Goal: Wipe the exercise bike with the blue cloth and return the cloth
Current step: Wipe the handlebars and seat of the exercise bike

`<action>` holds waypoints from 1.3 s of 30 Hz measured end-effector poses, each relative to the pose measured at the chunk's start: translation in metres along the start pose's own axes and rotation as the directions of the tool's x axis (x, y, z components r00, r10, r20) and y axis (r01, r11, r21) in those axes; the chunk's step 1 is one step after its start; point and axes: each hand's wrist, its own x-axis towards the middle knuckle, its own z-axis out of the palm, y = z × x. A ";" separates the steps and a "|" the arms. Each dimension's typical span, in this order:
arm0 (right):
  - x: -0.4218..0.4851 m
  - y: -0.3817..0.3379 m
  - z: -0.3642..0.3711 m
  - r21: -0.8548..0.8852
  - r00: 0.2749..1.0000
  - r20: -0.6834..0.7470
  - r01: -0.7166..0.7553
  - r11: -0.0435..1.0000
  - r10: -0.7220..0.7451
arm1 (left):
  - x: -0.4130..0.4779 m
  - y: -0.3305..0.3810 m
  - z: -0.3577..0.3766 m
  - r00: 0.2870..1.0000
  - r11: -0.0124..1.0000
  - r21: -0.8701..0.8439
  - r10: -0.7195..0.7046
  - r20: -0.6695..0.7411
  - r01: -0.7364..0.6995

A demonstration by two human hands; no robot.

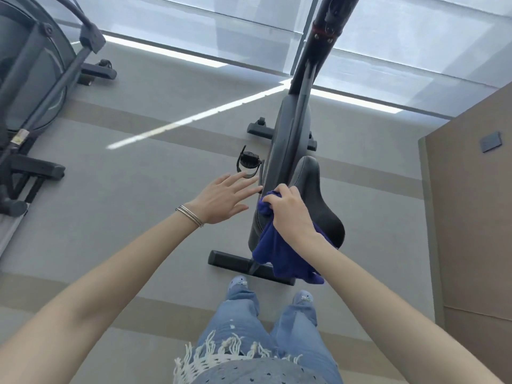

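Observation:
A black exercise bike (291,139) stands on the floor in front of me, its black saddle (318,195) nearest and its handlebar post rising toward the top of the view. My right hand (288,212) grips a bunched blue cloth (282,253) against the left side of the saddle; the rest of the cloth hangs down below my wrist. My left hand (221,198) hovers with fingers spread just left of the saddle, above the left pedal (249,160), touching nothing.
Another dark exercise machine (33,87) stands at the far left. A brown wall or cabinet side (471,203) runs along the right. Window blinds (221,20) lie beyond the bike. My feet (271,289) are just behind the bike's rear base bar (230,260).

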 end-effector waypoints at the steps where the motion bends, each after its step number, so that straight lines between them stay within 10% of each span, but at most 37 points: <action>1: 0.008 -0.005 0.001 -0.007 0.999 -0.014 -0.032 0.999 0.032 | -0.005 0.003 0.002 1.000 1.000 -0.016 0.001 0.012 -0.001; 9: -0.041 0.006 0.000 -0.095 0.964 0.101 0.254 0.962 -0.245 | -0.018 0.019 0.009 0.999 0.996 -0.079 -0.027 0.019 0.029; 16: -0.014 0.000 0.009 -0.035 0.999 -0.037 0.037 0.999 -0.038 | -0.017 0.022 0.011 0.998 0.993 -0.116 -0.033 0.051 0.039; 21: -0.071 0.033 0.008 -0.040 0.976 -0.104 0.191 0.981 -0.194 | -0.011 0.028 0.004 0.999 0.981 -0.192 -0.002 0.036 0.009; 30: -0.083 0.073 0.013 0.251 0.903 -0.292 -0.246 0.936 0.316 | 0.002 0.043 -0.014 0.998 0.973 -0.230 0.044 0.050 -0.032; 35: -0.113 0.074 0.019 -0.026 0.941 -0.312 0.130 0.991 -0.132 | 0.011 0.048 -0.018 0.998 0.978 -0.208 0.039 0.040 -0.030; 39: -0.095 0.121 0.005 0.260 0.899 -0.280 -0.268 0.927 0.338 | 0.009 0.048 -0.020 0.998 0.976 -0.218 0.025 0.051 -0.013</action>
